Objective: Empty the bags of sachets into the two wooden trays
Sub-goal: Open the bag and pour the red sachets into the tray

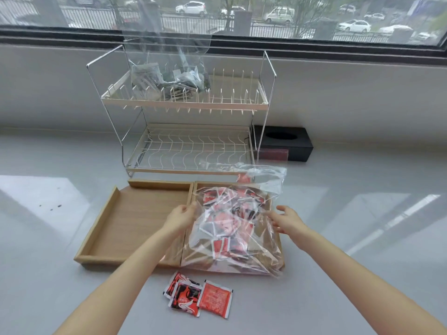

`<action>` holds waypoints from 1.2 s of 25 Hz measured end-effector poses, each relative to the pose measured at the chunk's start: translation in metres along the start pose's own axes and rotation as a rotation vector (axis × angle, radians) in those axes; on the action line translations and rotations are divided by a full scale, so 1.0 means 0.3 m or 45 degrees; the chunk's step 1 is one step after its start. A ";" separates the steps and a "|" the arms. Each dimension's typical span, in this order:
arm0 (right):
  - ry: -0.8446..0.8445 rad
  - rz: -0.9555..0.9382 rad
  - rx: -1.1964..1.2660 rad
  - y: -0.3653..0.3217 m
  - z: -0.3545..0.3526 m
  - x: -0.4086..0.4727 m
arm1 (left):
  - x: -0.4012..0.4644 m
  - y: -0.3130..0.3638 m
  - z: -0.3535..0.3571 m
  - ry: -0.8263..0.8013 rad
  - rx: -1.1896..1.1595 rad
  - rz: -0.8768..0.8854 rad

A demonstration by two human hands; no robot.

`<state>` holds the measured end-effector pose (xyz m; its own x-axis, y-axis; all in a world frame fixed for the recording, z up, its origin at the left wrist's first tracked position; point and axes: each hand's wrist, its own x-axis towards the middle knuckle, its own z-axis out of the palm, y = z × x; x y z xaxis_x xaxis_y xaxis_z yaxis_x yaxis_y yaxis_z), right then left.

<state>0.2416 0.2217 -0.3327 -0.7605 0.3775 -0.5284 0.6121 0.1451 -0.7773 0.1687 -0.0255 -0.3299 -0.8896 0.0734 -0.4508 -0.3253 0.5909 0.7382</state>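
Clear bag (232, 221) of red sachets lies lengthwise over rt tray (278, 238), btwn hands; left hand (180, 217) pinches its edge, right hand (286, 218) relaxed, touching.

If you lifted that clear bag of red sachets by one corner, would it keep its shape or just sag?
It would probably sag: the clear bag is thin, crinkled film draped loosely over the right wooden tray. The sachets would likely slide to the low end, since they lie loose inside. The glossy film may be slippery; the left hand pinches its edge.
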 end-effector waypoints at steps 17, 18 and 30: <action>0.160 -0.171 0.402 -0.049 -0.078 -0.025 | -0.047 0.019 -0.053 -0.039 -0.940 0.000; 0.177 -0.201 0.373 -0.052 -0.086 -0.035 | -0.055 0.024 -0.061 -0.042 -0.960 0.024; 0.394 -0.851 -0.498 -0.175 -0.261 -0.137 | -0.133 0.195 -0.130 0.308 0.240 0.806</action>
<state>0.2577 0.2702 -0.2434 -0.9315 0.3249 0.1638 0.1277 0.7134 -0.6890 0.1726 -0.0251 -0.2492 -0.9431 0.2811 0.1774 0.3201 0.6245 0.7124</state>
